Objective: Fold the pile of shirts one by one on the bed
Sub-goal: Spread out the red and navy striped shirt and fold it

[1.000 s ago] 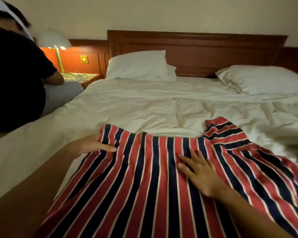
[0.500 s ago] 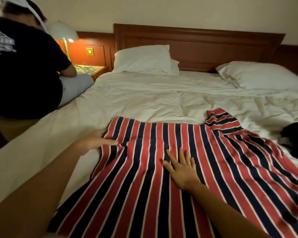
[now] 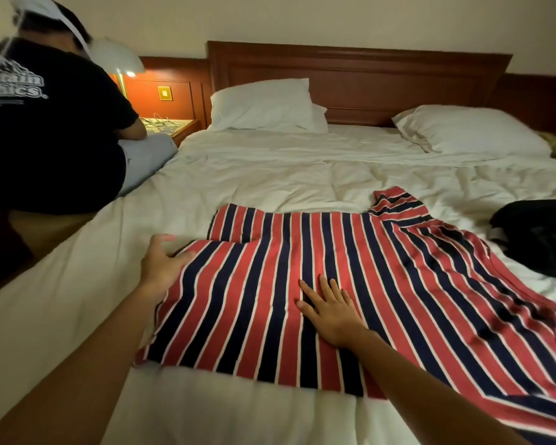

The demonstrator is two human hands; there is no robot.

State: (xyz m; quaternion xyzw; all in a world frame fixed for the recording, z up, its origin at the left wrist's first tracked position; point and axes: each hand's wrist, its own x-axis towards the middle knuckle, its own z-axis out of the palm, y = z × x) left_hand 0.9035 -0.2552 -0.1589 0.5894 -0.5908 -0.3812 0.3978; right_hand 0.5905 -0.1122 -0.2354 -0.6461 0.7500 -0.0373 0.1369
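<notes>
The work surface was a wide bed (image 3: 270,187) under a rumpled white duvet; a dark wooden headboard (image 3: 366,69) ran along a pale wall, with two white pillows (image 3: 260,104) (image 3: 469,130) set against it. The striped shirt (image 3: 334,252) lay spread on the near part of the duvet, one sleeve pointing toward the headboard and its far left corner doubled over. My right hand (image 3: 331,309) lay flat on the shirt's middle, fingers straight, gripping nothing; my left hand (image 3: 161,268), blurred, rested with fingers spread against the shirt's left edge. A black garment (image 3: 540,236) lay just beside the shirt on the right; another person (image 3: 45,139) sat at the bed's left edge, partly hiding a lit lamp (image 3: 119,59) and a nightstand (image 3: 174,125).
</notes>
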